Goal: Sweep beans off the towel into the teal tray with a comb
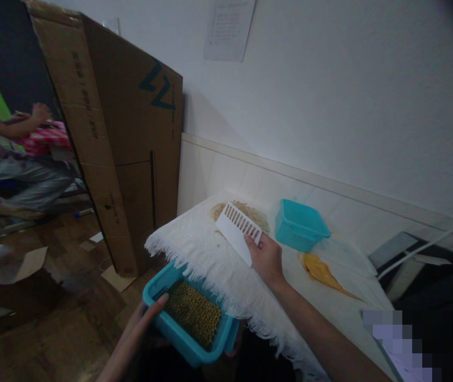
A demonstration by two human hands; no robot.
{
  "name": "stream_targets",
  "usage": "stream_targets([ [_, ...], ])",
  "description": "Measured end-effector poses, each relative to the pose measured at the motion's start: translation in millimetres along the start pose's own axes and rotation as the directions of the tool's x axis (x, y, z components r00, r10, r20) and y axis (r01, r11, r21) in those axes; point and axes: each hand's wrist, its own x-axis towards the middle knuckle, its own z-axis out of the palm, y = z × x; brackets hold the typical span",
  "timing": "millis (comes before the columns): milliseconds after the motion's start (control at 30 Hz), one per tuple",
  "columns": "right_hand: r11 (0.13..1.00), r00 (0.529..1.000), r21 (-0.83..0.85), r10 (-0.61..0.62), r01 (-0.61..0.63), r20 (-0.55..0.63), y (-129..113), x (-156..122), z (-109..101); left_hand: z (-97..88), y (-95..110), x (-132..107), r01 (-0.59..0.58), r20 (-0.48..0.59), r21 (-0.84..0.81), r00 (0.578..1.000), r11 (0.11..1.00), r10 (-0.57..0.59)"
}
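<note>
My left hand grips the rim of a blue plastic bin, its thumb over the near left edge. Small round yellow and green beans lie in this bin, which is held just below the fringed edge of a white cloth. With the fingers of my right hand I hold a flat white slotted plate above the cloth. Its row of slots faces the far side. Beyond it a heap of pale grains is spread on the cloth, partly hidden by the plate.
A second blue bin stands against the wall, with a yellow-orange, leaf-like piece before it. A tall cardboard box rises at the left. Past it another person sits. An open carton lies on the wooden floor.
</note>
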Motion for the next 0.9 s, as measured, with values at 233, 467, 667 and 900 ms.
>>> stream_targets([
  [233, 0.998, 1.000, -0.062, -0.024, 0.024, -0.007, -10, -3, 0, -1.1, -2, 3, 0.037, 0.030, -0.003, 0.999, 0.999, -0.037],
  [467, 0.995, 1.000, -0.094, -0.018, 0.018, -0.006, -15, -9, 0, -3.1, -4, 4, 0.030, 0.050, -0.015, 0.998, 0.999, -0.029],
  [667, 0.993, 0.999, -0.112, -0.023, 0.029, 0.048, -13, -12, 0, -1.7, 0, 0, 0.011, 0.066, -0.023, 0.998, 1.000, -0.010],
  [900, 1.000, 0.999, -0.009, -0.009, 0.010, 0.053, -6, -8, 0, 1.7, 3, -3, 0.014, 0.013, -0.026, 1.000, 1.000, -0.014],
])
